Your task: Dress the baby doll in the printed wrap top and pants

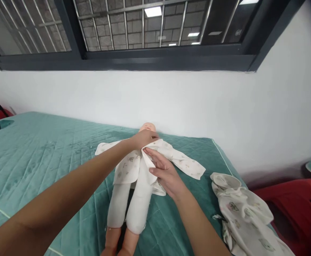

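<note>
A baby doll (135,213) lies on its back on a green quilted bed cover, its head near the wall and its legs toward me. It wears white leggings, and a white printed baby shirt (126,167) covers its upper body, with the sleeves spread to both sides. My left hand (146,138) reaches across the doll's chest, just below its head, with its fingers closed at the shirt's collar; the fingertips are partly hidden. Lower down, my right hand (164,172) has the edge of the shirt's right front flap between thumb and fingers, lifted off the doll.
A crumpled white printed garment (241,209) lies at the bed's right edge. Beyond it stands a red object (299,209). The green bed (51,149) has a hole at far left. Behind it are a white wall (104,96) and a barred window (150,32).
</note>
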`<state>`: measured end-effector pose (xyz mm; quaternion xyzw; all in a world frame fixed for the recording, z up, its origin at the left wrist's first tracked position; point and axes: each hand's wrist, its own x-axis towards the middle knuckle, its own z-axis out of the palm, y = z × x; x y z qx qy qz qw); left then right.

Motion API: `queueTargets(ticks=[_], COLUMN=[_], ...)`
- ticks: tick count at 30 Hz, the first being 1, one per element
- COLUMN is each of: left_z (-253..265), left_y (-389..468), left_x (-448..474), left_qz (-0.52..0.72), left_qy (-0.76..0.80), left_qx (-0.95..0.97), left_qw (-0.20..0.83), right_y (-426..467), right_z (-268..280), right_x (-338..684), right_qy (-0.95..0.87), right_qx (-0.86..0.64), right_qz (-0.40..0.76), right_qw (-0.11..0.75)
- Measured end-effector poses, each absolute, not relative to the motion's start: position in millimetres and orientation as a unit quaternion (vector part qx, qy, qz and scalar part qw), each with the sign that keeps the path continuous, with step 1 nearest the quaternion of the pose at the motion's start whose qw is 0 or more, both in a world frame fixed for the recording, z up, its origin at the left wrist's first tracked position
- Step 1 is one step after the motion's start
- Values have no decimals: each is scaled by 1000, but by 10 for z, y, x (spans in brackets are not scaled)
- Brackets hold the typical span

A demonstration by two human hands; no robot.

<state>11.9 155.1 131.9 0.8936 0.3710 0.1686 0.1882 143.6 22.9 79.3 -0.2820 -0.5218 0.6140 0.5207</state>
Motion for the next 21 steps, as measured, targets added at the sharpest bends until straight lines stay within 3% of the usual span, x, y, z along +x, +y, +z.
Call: queueTargets(ticks=[4, 7, 14, 17, 21], left_z=[1380, 1354, 1094, 994, 971], left_y=[1418, 1334, 1442, 1426, 1308], left_x=[-45, -56, -53, -130, -189], left_qz=[172, 140, 332, 371, 351], left_qy=[375, 354, 409, 434, 437], left_qx=[869, 888, 832, 792, 785], left_qw=[273, 258, 175, 215, 264], right_y=[230, 226, 197, 192, 229], right_z=[739, 724, 809, 835, 799], right_x=[1440, 1443, 1462, 1472, 1484], right_qy=[-559, -570, -586, -583, -552], right_qx=[-323, -331, -324, -327, -320], right_qz=[614, 615, 604, 612, 595], right_qw=[454, 432, 431, 423, 489])
